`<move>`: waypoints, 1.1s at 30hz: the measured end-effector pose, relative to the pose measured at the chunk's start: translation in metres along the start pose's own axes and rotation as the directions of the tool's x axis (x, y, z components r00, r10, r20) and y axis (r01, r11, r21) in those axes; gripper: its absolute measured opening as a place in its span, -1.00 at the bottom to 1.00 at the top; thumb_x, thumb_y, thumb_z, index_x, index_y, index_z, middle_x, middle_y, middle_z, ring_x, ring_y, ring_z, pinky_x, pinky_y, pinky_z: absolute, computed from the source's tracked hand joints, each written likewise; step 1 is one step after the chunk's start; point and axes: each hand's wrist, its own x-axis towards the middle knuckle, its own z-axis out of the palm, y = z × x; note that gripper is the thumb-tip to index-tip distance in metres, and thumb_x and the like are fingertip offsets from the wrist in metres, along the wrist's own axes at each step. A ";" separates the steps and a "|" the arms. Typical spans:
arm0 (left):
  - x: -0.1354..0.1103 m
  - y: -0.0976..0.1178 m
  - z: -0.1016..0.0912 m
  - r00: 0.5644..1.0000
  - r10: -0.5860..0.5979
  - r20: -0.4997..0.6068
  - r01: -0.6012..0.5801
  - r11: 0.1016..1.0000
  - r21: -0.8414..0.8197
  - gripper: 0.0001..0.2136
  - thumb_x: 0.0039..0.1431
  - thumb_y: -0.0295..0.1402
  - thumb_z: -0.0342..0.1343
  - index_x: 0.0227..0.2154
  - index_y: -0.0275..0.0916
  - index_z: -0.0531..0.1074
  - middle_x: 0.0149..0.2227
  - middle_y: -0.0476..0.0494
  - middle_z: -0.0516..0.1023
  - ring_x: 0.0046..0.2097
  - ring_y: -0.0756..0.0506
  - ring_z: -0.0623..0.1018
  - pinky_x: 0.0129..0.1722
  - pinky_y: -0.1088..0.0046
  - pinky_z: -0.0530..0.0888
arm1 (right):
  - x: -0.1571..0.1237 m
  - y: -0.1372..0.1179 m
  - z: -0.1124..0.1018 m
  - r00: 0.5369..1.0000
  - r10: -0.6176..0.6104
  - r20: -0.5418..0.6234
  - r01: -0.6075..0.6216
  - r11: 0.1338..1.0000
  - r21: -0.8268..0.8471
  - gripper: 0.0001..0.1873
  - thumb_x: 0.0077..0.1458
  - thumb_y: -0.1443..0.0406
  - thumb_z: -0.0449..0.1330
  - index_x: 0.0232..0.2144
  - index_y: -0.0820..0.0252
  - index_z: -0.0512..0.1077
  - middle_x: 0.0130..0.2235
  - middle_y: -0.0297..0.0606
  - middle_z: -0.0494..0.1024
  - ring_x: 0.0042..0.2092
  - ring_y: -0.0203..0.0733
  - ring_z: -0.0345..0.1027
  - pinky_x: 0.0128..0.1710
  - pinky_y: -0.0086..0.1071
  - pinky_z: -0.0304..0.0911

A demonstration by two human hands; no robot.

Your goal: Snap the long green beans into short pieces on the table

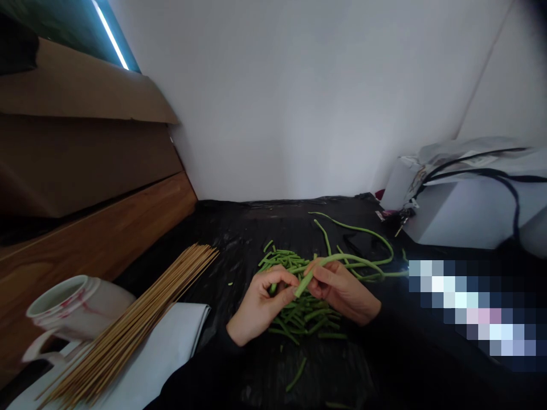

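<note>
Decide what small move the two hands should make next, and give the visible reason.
Probably snap a short length off the stem at its near end: the left hand is right at that end, the right hand grips just behind it, and short green pieces lie heaped below.

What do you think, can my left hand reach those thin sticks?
Probably yes: nothing tall stands between your left hand and the thin sticks, though it's busy at the green stem.

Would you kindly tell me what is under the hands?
Cut green stem pieces on black sheeting show beneath the left hand and right hand; whatever they cover is hidden.
</note>
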 end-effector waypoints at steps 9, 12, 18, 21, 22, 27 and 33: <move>0.003 -0.009 -0.007 0.972 -0.135 -0.195 0.133 0.991 -0.023 -0.73 0.10 -0.23 0.19 -0.58 -0.31 0.42 -0.59 0.02 0.33 -0.51 0.03 0.26 -0.48 0.51 0.19 | -0.002 0.006 0.008 0.993 0.101 0.053 -0.085 0.966 -0.243 -0.70 -0.06 0.13 0.36 -0.54 0.24 0.43 -0.62 -0.43 0.37 -0.59 -0.39 0.20 -0.57 -0.48 0.10; 0.003 -0.012 -0.004 0.987 -0.127 -0.097 0.125 0.992 -0.026 -0.68 0.07 -0.19 0.20 -0.64 -0.32 0.42 -0.60 -0.02 0.37 -0.50 0.02 0.30 -0.45 0.49 0.21 | -0.001 0.003 0.007 0.998 0.062 0.000 -0.059 0.959 -0.279 -0.71 0.00 0.15 0.31 -0.56 0.22 0.38 -0.63 -0.46 0.32 -0.58 -0.41 0.16 -0.56 -0.48 0.05; 0.003 -0.013 0.010 0.973 -0.231 -0.016 0.227 0.963 -0.148 -0.67 -0.17 -0.31 0.39 -0.33 -0.32 0.47 -0.52 0.00 0.49 -0.47 0.01 0.38 -0.44 0.52 0.23 | 0.001 0.007 0.005 0.999 -0.002 -0.041 -0.018 0.869 -0.494 -0.67 0.03 0.17 0.28 -0.63 0.21 0.36 -0.63 -0.47 0.27 -0.57 -0.40 0.12 -0.56 -0.45 -0.01; 0.004 -0.012 0.007 0.963 -0.268 0.017 0.267 0.949 -0.166 -0.67 -0.11 -0.30 0.36 -0.27 -0.33 0.50 -0.51 -0.03 0.51 -0.46 0.01 0.40 -0.42 0.51 0.27 | 0.002 0.005 0.002 0.996 -0.054 -0.077 0.008 0.864 -0.503 -0.73 0.03 0.17 0.29 -0.56 0.20 0.41 -0.61 -0.45 0.31 -0.56 -0.38 0.16 -0.55 -0.44 0.03; 0.004 -0.011 0.005 0.958 -0.285 0.029 0.285 0.941 -0.184 -0.66 -0.08 -0.28 0.35 -0.24 -0.34 0.51 -0.50 -0.05 0.51 -0.46 0.01 0.41 -0.41 0.50 0.28 | 0.003 0.003 0.001 0.993 -0.068 -0.095 0.017 0.889 -0.458 -0.78 0.03 0.17 0.29 -0.49 0.19 0.44 -0.60 -0.44 0.33 -0.55 -0.37 0.18 -0.54 -0.44 0.05; 0.001 -0.011 -0.006 0.903 -0.393 0.173 0.429 0.844 -0.322 -0.70 0.02 -0.19 0.28 -0.27 -0.33 0.54 -0.42 -0.14 0.55 -0.47 0.02 0.42 -0.47 0.52 0.27 | 0.004 -0.011 -0.007 0.990 -0.083 -0.116 0.066 0.988 -0.137 -0.78 0.04 0.23 0.30 -0.23 0.16 0.47 -0.49 -0.40 0.45 -0.47 -0.36 0.28 -0.45 -0.45 0.16; 0.000 -0.012 -0.004 0.864 -0.422 0.275 0.491 0.827 -0.272 -0.66 0.05 -0.10 0.23 -0.41 -0.35 0.55 -0.57 -0.05 0.48 -0.64 0.15 0.06 -0.63 0.52 -0.09 | 0.006 -0.008 -0.007 0.978 -0.147 -0.150 0.098 0.951 -0.293 -0.77 0.05 0.16 0.29 -0.38 0.22 0.46 -0.56 -0.41 0.42 -0.53 -0.37 0.24 -0.52 -0.44 0.11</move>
